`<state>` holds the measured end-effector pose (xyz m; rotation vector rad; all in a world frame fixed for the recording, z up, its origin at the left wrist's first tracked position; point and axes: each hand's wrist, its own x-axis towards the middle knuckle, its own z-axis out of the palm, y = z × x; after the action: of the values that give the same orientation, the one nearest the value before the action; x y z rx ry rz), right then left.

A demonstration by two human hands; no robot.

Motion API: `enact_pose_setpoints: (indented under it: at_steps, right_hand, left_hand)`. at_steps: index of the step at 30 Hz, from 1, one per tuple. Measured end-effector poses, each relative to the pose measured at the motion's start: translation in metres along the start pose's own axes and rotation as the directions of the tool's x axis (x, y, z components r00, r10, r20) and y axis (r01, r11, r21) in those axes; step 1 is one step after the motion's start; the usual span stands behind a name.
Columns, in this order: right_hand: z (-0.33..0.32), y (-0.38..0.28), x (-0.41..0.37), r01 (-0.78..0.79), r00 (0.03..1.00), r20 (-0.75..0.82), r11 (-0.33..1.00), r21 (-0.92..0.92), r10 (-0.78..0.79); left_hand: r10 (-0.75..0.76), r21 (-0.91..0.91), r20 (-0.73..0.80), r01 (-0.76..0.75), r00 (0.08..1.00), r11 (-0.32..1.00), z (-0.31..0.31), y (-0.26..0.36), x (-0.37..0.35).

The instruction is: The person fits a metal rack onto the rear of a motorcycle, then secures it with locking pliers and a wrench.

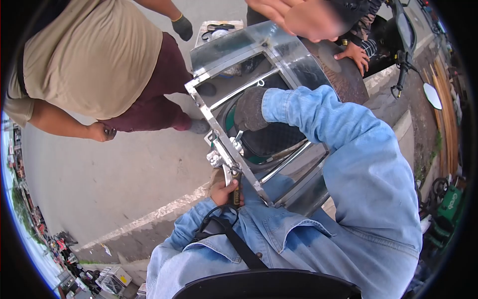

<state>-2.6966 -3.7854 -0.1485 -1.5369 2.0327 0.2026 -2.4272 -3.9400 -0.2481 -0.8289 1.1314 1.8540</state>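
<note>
Curling tight around the dark handle of one tool (235,189), the fingers (230,185) of the left hand (223,192) grip it just below the near rail of a shiny metal frame (201,102). The tool's silvery head lies against that rail, just beside one small cluster of bolts (216,158).

The right hand (249,109), in a dark knitted glove at the end of a blue denim sleeve (323,124), reaches down inside the frame from above. Its fingers are tucked among the bars, so I cannot tell whether they are spread or closed on anything. A black and green padded part (271,142) shows through the frame's opening beneath that glove.

Two other people stand at the frame. One, in a beige shirt (94,55) and maroon trousers, shows two hands: a gloved one (183,27) near the frame's far corner and a bare one (101,132) at the hip. The second person rests one hand (352,52) on a brown rounded panel (343,79) touching the frame. One scooter mirror (432,95) sticks out at the right. One pale painted line (149,218) crosses the concrete ground.
</note>
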Motion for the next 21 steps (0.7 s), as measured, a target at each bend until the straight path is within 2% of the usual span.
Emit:
enact_pose_setpoints:
  at_steps: [3, 5, 9, 11, 13, 16, 19, 21]
  right_hand:
    - [-0.003, 0.005, 0.003, 0.021, 0.998, 0.063, 1.000, -0.020, -0.020]
    - [0.004, 0.008, 0.007, 0.134, 0.990, 0.061, 0.990, -0.040, -0.131]
    - [0.018, 0.002, -0.004, 0.114, 0.988, 0.109, 0.993, -0.029, -0.110]
    - [0.030, 0.001, -0.013, -0.112, 0.993, 0.000, 0.937, 0.331, 0.119]
    - [0.040, -0.001, -0.012, -0.068, 0.996, -0.031, 0.938, 0.339, 0.083]
    - [0.029, -0.005, -0.019, -0.145, 0.989, 0.007, 0.948, 0.285, 0.149]
    - [0.032, -0.012, -0.024, -0.215, 0.973, 0.004, 0.908, 0.358, 0.229]
    - [0.035, -0.016, -0.024, -0.219, 0.972, -0.004, 0.914, 0.342, 0.235]
  left_hand:
    - [0.000, -0.014, -0.014, 0.000, 1.000, 1.000, 0.002, 0.003, 0.002]
    - [0.043, -0.012, -0.005, -0.043, 0.999, 0.999, -0.001, -0.002, 0.004]
    - [0.014, -0.013, -0.012, -0.014, 1.000, 1.000, -0.001, -0.003, -0.001]
    - [0.085, -0.048, -0.007, -0.086, 0.996, 0.995, 0.005, 0.001, 0.000]
    - [0.038, -0.049, -0.010, -0.038, 0.999, 0.998, 0.000, -0.007, -0.001]
    - [0.005, -0.015, 0.005, -0.005, 1.000, 1.000, -0.006, -0.003, 0.005]
    - [0.004, -0.002, -0.002, -0.004, 1.000, 1.000, 0.000, 0.003, -0.001]
    - [0.005, 0.002, -0.015, -0.005, 1.000, 1.000, 0.003, 0.005, -0.004]
